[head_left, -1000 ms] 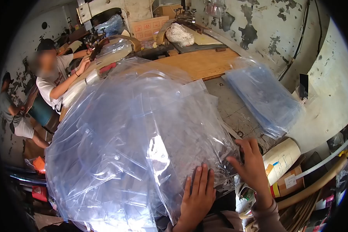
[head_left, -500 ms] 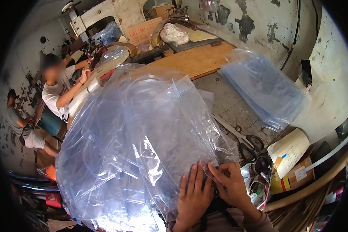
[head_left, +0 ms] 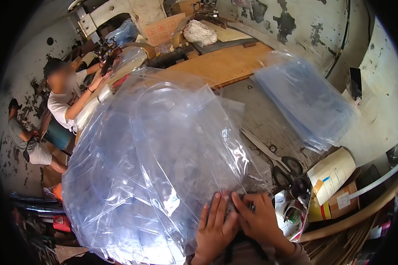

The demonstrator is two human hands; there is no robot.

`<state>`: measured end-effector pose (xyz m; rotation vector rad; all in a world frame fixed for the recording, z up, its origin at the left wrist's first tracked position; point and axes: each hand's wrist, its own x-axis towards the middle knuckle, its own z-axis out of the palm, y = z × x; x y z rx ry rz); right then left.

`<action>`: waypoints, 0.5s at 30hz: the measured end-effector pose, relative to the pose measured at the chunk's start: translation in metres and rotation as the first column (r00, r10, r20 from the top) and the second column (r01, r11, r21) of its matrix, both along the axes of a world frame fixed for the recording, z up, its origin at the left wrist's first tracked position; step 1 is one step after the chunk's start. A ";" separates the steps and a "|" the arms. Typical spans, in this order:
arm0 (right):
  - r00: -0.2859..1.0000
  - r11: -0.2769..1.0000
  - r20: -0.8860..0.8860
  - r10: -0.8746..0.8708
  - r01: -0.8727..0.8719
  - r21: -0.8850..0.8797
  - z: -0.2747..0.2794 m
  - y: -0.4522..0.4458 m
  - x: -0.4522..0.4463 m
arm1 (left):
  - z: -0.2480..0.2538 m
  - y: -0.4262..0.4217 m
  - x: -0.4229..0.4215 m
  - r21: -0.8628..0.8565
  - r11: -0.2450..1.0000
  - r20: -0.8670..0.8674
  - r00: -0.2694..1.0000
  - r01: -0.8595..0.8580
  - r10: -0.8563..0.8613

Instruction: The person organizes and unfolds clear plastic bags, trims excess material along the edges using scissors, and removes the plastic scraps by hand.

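Observation:
A large heap of clear plastic sheeting [head_left: 163, 145] spreads in front of me, with glossy folds and a bluish tint. My left hand [head_left: 216, 227] lies on its near edge, fingers stretched out flat against the film. Close beside it, my right hand [head_left: 260, 221] has its fingers bent and pinched on the sheet's near right edge. The fingertips of both hands almost meet there. What lies beneath the fingers is partly hidden by the glare and creases.
Large scissors [head_left: 274, 159] lie on the worn grey table [head_left: 247, 108], right of the sheeting. Beyond is a stack of bluish plastic sheets [head_left: 305, 101]. A rolled paper [head_left: 334, 170] and a cardboard box [head_left: 345, 198] stand at right. A co-worker [head_left: 66, 95] works at left; another person [head_left: 24, 137] is farther back.
Both hands have shifted slightly toward me, still at the sheet's near edge. The film's folds and reflections have altered a little. The camera view has tilted slightly.

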<state>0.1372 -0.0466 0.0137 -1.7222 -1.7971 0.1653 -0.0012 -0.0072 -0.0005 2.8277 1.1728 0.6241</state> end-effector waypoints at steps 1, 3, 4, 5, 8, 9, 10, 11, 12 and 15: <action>1.000 1.000 0.000 0.006 -0.006 0.009 0.002 0.000 0.002 | 0.000 0.000 0.000 0.009 1.000 0.000 1.000 -0.006 0.006; 0.983 0.986 -0.082 0.164 -0.161 0.033 0.006 0.001 0.010 | 0.002 0.001 0.002 0.080 0.997 -0.060 0.998 -0.004 0.009; 0.952 0.970 -0.183 0.244 -0.241 0.038 0.007 0.000 0.020 | 0.008 0.000 0.000 -0.078 0.997 0.043 0.999 0.023 -0.020; 0.951 0.969 -0.184 0.248 -0.244 0.045 0.012 0.004 0.025 | 0.009 0.001 0.000 -0.071 0.997 0.041 0.999 0.020 -0.017; 0.931 0.983 -0.357 0.082 -0.015 0.185 0.037 0.034 0.044 | 0.002 -0.003 0.004 -0.067 0.998 0.055 0.998 -0.001 0.004; 0.951 0.965 -0.307 -0.039 0.115 0.234 0.044 0.054 0.044 | -0.007 -0.005 0.005 -0.076 0.996 0.074 0.996 -0.039 0.045; 0.951 0.925 -0.265 -0.157 0.236 0.298 0.051 0.074 0.046 | -0.011 -0.004 0.007 -0.076 0.994 0.095 0.992 -0.081 0.088; 0.951 0.921 -0.270 -0.150 0.234 0.312 0.053 0.090 0.047 | -0.013 -0.004 0.005 -0.060 0.995 0.094 0.992 -0.084 0.089; 0.944 0.954 -0.328 -0.043 0.137 0.267 0.053 0.103 0.049 | -0.009 -0.006 0.004 -0.076 0.995 0.090 0.993 -0.071 0.078; 0.946 0.970 -0.317 0.068 0.011 0.241 0.062 0.122 0.042 | -0.005 -0.004 0.003 -0.056 0.996 0.080 0.994 -0.065 0.070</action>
